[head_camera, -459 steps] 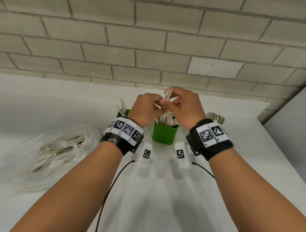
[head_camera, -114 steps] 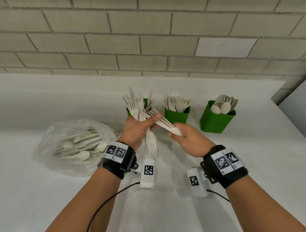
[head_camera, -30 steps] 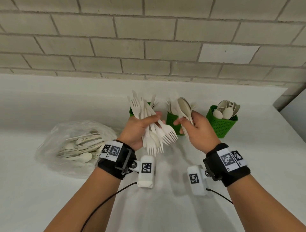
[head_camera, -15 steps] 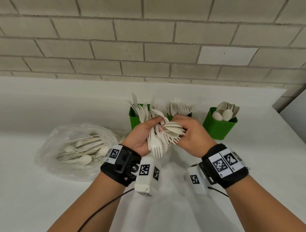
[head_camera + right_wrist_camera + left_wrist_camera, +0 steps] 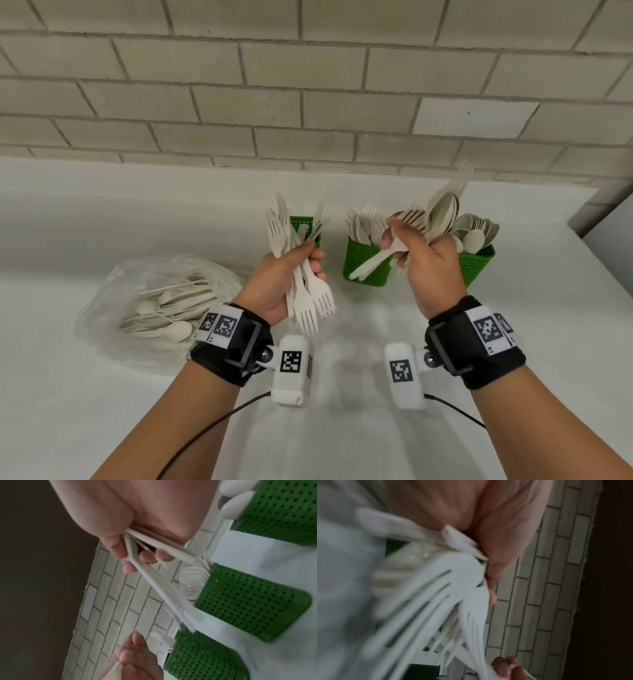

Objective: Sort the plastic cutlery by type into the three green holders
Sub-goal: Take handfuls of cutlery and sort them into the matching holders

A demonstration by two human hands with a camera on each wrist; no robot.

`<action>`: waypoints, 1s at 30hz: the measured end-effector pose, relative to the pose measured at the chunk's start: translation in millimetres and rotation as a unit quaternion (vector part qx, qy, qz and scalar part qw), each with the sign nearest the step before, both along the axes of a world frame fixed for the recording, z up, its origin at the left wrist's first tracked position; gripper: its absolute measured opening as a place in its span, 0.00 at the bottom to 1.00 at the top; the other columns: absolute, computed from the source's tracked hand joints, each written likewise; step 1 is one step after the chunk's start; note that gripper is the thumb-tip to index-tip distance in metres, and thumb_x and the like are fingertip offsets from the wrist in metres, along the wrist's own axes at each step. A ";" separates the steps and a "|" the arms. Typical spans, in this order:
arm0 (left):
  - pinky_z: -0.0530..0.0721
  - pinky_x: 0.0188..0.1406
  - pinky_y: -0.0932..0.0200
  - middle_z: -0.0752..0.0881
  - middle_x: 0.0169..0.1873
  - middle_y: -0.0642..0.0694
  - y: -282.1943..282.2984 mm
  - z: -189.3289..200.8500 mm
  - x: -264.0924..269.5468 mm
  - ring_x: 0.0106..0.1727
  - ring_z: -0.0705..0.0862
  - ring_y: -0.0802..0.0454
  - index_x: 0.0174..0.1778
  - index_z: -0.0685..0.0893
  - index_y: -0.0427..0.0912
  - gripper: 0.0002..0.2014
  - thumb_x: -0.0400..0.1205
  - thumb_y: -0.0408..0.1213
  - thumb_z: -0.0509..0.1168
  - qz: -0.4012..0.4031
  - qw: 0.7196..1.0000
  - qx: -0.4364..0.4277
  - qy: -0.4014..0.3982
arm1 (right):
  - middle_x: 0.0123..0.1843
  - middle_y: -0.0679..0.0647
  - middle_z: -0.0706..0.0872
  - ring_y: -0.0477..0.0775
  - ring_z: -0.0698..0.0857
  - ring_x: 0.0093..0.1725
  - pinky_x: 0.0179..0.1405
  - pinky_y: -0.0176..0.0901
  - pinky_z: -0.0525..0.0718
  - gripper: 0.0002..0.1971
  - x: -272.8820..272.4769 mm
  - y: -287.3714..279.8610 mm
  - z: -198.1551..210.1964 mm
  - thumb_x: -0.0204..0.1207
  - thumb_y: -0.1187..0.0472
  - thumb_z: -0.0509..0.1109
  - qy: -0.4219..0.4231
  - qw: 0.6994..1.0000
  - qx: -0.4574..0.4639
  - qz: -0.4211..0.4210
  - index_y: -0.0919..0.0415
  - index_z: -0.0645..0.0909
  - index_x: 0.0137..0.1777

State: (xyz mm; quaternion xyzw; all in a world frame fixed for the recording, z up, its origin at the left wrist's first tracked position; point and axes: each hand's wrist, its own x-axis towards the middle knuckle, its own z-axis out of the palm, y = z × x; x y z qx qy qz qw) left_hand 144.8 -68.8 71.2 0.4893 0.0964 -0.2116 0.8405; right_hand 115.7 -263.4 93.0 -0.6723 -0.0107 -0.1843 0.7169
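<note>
My left hand [image 5: 312, 260] grips a mixed bundle of white forks and knives [image 5: 305, 291], some tines pointing down; the left wrist view shows these forks [image 5: 453, 601] blurred and close. My right hand [image 5: 397, 236] holds several white spoons [image 5: 442, 212] with a fork among them, bowls up, above the middle and right holders; their handles [image 5: 154, 577] fan out from its fingers. Three green holders stand in a row: the left holder [image 5: 301, 224] behind the bundle, the middle holder [image 5: 359, 260] with forks, the right holder [image 5: 478, 263] with spoons.
A clear plastic bag [image 5: 161, 305] of loose white cutlery lies on the white counter [image 5: 342, 428] at the left. A brick wall [image 5: 308, 102] runs behind the holders. The counter's edge is at the far right.
Half a second ago the hands were together at the bundle. My right hand has since lifted up and to the right with the spoons, and the left keeps the forks and knives.
</note>
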 end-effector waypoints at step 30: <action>0.80 0.21 0.61 0.88 0.38 0.41 -11.1 -7.1 10.5 0.29 0.86 0.50 0.45 0.86 0.35 0.03 0.82 0.27 0.67 0.090 0.984 0.101 -0.117 | 0.36 0.53 0.79 0.41 0.73 0.23 0.12 0.29 0.68 0.42 -4.8 0.0 -16.9 0.45 0.51 0.92 0.150 0.905 0.315 0.244 0.66 0.82 0.59</action>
